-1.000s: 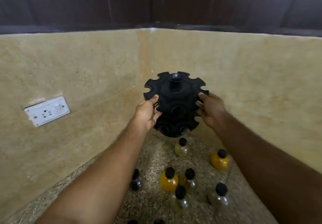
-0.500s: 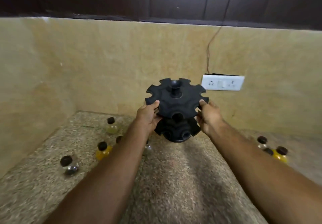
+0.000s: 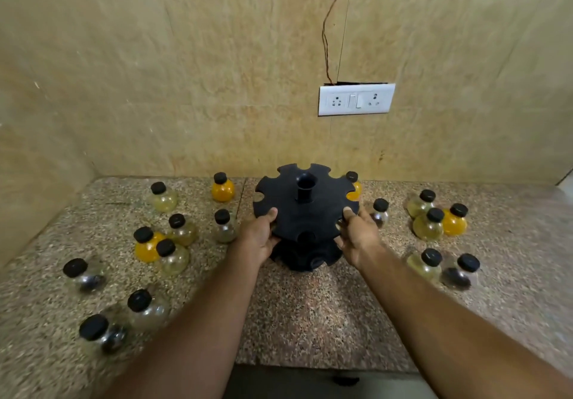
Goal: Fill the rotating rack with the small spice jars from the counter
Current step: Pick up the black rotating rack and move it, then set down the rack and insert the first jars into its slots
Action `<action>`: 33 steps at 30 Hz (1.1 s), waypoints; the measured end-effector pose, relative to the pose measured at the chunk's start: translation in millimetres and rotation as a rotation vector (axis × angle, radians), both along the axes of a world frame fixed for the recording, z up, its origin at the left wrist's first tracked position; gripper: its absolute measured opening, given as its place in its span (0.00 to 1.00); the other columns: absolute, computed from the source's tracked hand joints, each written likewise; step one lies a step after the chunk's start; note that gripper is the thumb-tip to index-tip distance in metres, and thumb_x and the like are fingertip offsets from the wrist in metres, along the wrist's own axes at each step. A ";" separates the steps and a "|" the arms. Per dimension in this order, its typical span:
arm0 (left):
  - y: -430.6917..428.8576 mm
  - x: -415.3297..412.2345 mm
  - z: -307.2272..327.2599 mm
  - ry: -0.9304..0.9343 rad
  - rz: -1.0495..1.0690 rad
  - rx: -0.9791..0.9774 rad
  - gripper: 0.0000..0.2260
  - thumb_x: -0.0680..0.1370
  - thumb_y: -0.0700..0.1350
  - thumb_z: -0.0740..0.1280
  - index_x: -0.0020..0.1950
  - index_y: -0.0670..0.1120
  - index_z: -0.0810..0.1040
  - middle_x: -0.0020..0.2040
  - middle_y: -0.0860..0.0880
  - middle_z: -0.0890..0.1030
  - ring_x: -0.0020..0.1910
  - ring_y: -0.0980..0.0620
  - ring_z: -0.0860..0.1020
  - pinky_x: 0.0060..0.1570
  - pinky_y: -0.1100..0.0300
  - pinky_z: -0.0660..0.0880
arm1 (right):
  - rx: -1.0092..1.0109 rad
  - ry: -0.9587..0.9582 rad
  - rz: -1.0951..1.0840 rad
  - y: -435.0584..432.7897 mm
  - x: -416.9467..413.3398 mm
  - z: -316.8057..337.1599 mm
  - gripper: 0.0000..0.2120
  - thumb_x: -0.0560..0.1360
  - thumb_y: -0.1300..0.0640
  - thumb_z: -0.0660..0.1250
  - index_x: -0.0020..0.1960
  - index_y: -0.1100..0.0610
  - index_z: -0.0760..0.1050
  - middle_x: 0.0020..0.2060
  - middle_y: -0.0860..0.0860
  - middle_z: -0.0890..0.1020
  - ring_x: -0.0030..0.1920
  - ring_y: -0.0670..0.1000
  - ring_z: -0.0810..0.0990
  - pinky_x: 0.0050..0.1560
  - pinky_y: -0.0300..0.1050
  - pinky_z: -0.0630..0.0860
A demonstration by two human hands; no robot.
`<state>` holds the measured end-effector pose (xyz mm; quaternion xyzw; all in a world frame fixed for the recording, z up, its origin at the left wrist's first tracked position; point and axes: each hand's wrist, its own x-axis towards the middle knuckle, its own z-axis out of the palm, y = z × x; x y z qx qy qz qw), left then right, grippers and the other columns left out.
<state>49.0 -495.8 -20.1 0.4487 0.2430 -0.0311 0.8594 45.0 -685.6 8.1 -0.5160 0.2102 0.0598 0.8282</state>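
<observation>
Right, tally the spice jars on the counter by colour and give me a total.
Orange jars: 4 (one half hidden behind the rack)
Pale yellow jars: 6
Clear or dark-filled jars: 6 (one beside the rack looks greyish, hard to tell)
Total: 16

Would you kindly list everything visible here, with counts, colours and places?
Rack: one, black, two tiers, slots empty, centre of counter.
Spice jars left of rack: ten, black caps; two orange, the rest pale or clear.
Spice jars right of rack: eight, black caps; two orange, one partly behind the rack.
Counter: one, speckled granite.
Socket plate: one, white, on beige wall.
Wire: one, thin, above plate.
Left hand: on rack's left edge.
Right hand: on rack's right edge.
</observation>
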 end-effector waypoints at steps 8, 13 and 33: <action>-14.0 -6.5 1.5 -0.068 -0.002 0.299 0.11 0.79 0.55 0.68 0.60 0.56 0.78 0.59 0.51 0.83 0.57 0.47 0.82 0.54 0.46 0.80 | -0.107 0.012 0.193 -29.5 12.5 -4.0 0.14 0.85 0.50 0.58 0.69 0.44 0.72 0.54 0.51 0.85 0.51 0.54 0.85 0.41 0.47 0.82; -48.5 -57.2 -25.4 -0.072 0.072 0.497 0.22 0.80 0.62 0.61 0.51 0.44 0.81 0.40 0.42 0.86 0.35 0.41 0.85 0.32 0.54 0.75 | -0.274 -0.012 0.200 -57.1 -4.0 -21.3 0.13 0.85 0.45 0.56 0.62 0.48 0.73 0.50 0.57 0.85 0.46 0.60 0.86 0.42 0.51 0.84; -235.9 -29.5 -110.7 -0.203 -1.220 1.715 0.52 0.68 0.63 0.75 0.81 0.56 0.46 0.83 0.46 0.46 0.81 0.42 0.44 0.78 0.41 0.49 | -1.146 -0.008 0.068 -208.1 -36.0 -99.8 0.36 0.76 0.51 0.70 0.79 0.54 0.59 0.75 0.57 0.66 0.71 0.61 0.69 0.66 0.55 0.70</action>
